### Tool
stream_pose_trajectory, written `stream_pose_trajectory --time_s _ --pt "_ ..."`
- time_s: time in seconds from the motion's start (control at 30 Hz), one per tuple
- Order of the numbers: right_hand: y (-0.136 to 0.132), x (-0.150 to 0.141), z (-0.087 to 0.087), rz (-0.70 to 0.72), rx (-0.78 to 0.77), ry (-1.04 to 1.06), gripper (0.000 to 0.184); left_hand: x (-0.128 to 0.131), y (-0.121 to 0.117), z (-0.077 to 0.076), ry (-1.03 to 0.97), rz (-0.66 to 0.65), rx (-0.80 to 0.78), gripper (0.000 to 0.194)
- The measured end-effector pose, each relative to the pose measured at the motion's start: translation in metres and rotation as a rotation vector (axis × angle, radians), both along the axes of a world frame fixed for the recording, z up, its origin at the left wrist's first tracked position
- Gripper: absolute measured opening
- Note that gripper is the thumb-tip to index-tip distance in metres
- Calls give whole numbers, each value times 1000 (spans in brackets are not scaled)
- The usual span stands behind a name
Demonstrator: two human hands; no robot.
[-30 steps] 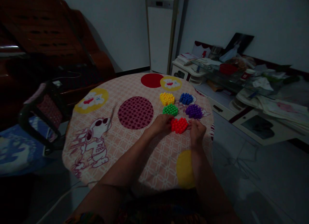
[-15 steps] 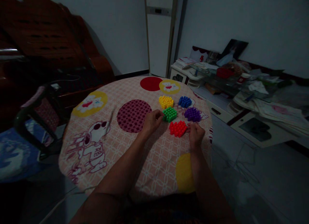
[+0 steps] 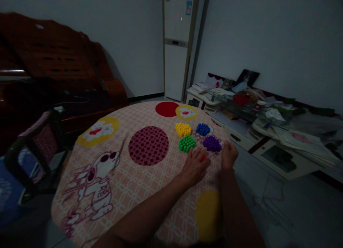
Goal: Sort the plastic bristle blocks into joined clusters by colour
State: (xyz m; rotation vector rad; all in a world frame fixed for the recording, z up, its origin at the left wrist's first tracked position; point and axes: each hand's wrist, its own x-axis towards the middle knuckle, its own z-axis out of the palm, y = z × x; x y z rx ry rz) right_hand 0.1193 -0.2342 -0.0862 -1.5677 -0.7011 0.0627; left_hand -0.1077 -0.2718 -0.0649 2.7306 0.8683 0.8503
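My left hand (image 3: 195,166) lies over a cluster of red beads (image 3: 203,156), its fingers bent round it; only a little red shows past the fingers. Just beyond the fingertips sits a green bead cluster (image 3: 187,143). My right hand (image 3: 229,155) is at the table's right edge, fingers curled in, and whatever they may hold is hidden. Nearest to it is a purple bead cluster (image 3: 212,143), apart from the hand. Farther back are a yellow bead cluster (image 3: 183,129) and a blue bead cluster (image 3: 203,129).
A patterned cloth covers the round table (image 3: 150,191). To the right stands a low cabinet (image 3: 241,135) piled with papers and bags. A wooden bench (image 3: 53,62) and a dark-framed chair (image 3: 34,151) are on the left. A tall white appliance (image 3: 175,69) stands behind.
My left hand has moved right and nearer, from beside the green cluster onto the red one. My right hand has left the red cluster toward the table's right edge. The view has tilted up.
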Motion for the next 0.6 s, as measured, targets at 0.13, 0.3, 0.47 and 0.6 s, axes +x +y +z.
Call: stream_pose_trajectory --time_s 0.13,0.3,0.47,0.6 --pt "31 1 -4 214 -38 85 51 -2 17 -5 31 134 13 30" --pt "61 -47 1 573 -142 216 53 -41 61 3 -75 470 -105 29" --pt "85 -131 4 817 -187 313 51 -107 122 3 -261 625 -284 52" --pt "87 -208 9 1064 -235 386 61 -157 159 3 -514 664 -510 59"
